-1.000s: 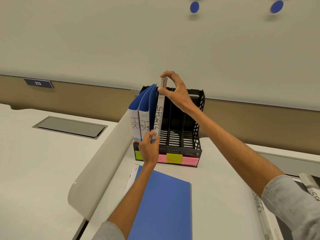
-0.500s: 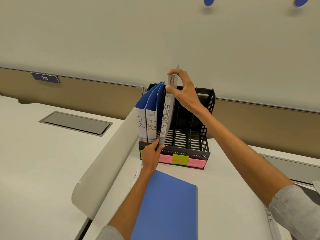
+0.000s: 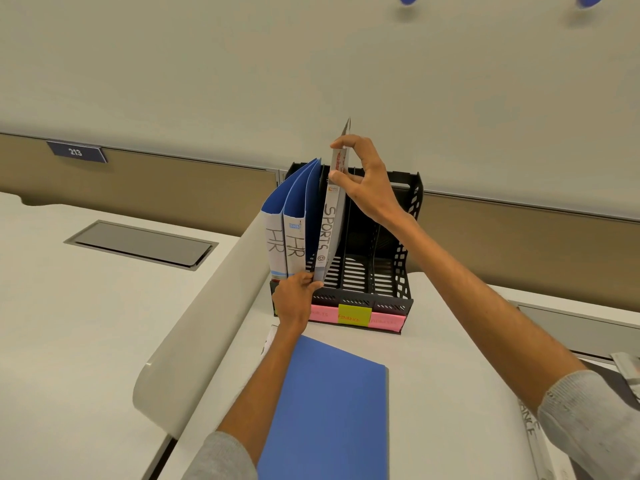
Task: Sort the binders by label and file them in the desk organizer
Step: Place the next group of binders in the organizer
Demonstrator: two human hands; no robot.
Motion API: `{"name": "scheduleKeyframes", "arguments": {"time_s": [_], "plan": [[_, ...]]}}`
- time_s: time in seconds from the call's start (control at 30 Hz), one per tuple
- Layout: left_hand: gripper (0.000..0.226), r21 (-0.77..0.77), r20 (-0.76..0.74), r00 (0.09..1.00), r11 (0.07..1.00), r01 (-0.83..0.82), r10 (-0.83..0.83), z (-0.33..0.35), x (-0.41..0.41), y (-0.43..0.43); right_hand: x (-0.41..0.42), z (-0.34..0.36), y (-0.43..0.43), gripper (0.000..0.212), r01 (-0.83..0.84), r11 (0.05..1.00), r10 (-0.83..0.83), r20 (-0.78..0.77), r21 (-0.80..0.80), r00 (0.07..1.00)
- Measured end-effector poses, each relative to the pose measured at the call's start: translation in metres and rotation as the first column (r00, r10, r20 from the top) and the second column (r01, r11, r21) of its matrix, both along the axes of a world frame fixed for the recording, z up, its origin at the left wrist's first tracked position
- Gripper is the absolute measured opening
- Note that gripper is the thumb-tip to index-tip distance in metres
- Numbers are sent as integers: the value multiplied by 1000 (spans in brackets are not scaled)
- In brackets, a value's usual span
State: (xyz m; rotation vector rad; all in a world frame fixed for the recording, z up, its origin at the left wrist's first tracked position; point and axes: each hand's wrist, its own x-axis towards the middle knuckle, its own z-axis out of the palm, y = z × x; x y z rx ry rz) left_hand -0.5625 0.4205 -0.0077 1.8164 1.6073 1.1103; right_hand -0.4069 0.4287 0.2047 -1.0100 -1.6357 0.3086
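Note:
A black desk organizer [image 3: 398, 299] stands against the partition, with pink and yellow labels on its front. Two blue binders marked HR [image 3: 294, 233] stand in its leftmost slot. A grey binder marked SPORTS [image 3: 329, 233] stands nearly upright in the second slot, its foot at the organizer's front edge. My right hand [image 3: 367, 185] pinches the binder's top edge. My left hand [image 3: 294, 299] grips its bottom corner. Flat on the desk in front lies a blue binder [image 3: 329, 410].
A curved white divider panel [image 3: 207, 323] runs along the left of the organizer. More binders [image 3: 533, 434] lie at the right edge, one partly marked with letters. A grey cable hatch [image 3: 142, 244] is set in the left desk. The partition wall is close behind.
The SPORTS binder has tipped more upright and settled lower into the second slot. Both hands keep their hold on it.

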Motion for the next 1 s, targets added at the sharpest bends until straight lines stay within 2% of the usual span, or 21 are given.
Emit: {"name": "scheduleKeyframes", "arguments": {"time_s": [0.17, 0.23, 0.33, 0.4, 0.47, 0.63, 0.73, 0.9, 1.0], "plan": [[29, 0, 17, 1000, 1000, -20, 20, 0, 3, 1, 2, -2, -3, 33, 2, 1000, -2, -10, 11, 1000], [26, 10, -28, 999, 1000, 18, -18, 1, 3, 4, 3, -3, -2, 31, 3, 1000, -2, -6, 26, 1000], [20, 40, -210, 976, 997, 63, -53, 3, 3, 8, -4, -13, 1, 23, 2, 1000, 0, 108, -16, 994], [21, 52, -259, 965, 997, 54, -39, 1, 4, 6, -10, -31, 3, 21, 24, 995, 0, 242, -96, 970], [21, 66, -253, 967, 997, 45, -27, -2, 4, 1, -12, -52, 3, 22, 57, 986, -2, 331, -156, 944], [39, 47, -131, 989, 996, 82, -75, -10, -1, -3, 7, -82, -1, 30, 153, 969, -66, 394, -194, 917], [52, 24, -98, 993, 998, 63, -60, -12, 2, -6, 14, -87, -3, 35, 158, 967, -71, 381, -201, 922], [64, 5, -195, 979, 998, -55, 55, -3, 19, -9, 9, -85, -5, 39, 143, 958, -44, 363, -250, 931], [51, 20, -244, 965, 996, -91, 93, 0, 23, -7, 9, -82, -7, 39, 131, 953, -24, 362, -272, 932]]}}
